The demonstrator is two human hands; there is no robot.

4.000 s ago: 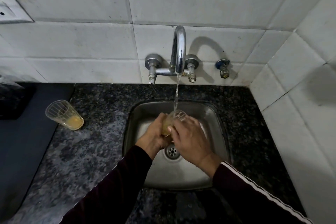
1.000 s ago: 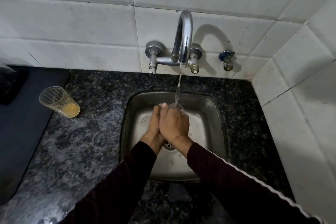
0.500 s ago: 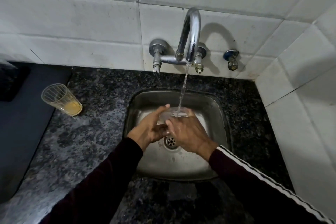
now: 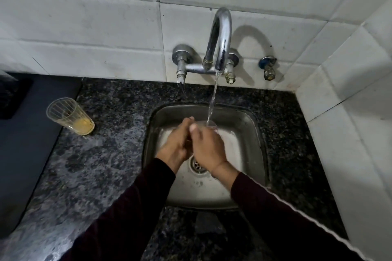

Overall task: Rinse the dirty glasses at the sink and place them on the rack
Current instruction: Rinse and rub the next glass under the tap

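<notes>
Glass being rinsed: a clear glass (image 4: 209, 126) is held over the sink (image 4: 252, 133), between the two hands and under the water stream (image 4: 212, 99); only its rim and a part of its wall show.
Left hand: the left hand (image 4: 176, 144) wraps the glass from the left, fingers curled up along its side.
Right hand: the right hand (image 4: 206, 147) grasps the glass from the right, thumb tip near the rim, back of the hand facing the camera.
Tap: the curved metal tap (image 4: 220, 38) on the tiled wall (image 4: 95, 27) is running, the stream falling into the glass mouth.
Second glass: a ribbed glass (image 4: 71, 116) with yellow dregs at its bottom stands on the dark stone counter (image 4: 101, 154), well to the left of the sink, just beside a dark mat (image 4: 27, 133).
Drain: the round drain (image 4: 197, 164) shows below and between the wrists.
Small valve: a blue-capped valve (image 4: 267, 68) sits on the wall to the right of the tap.
Sleeves: dark sleeves (image 4: 131, 207), the right one with a pale stripe.
</notes>
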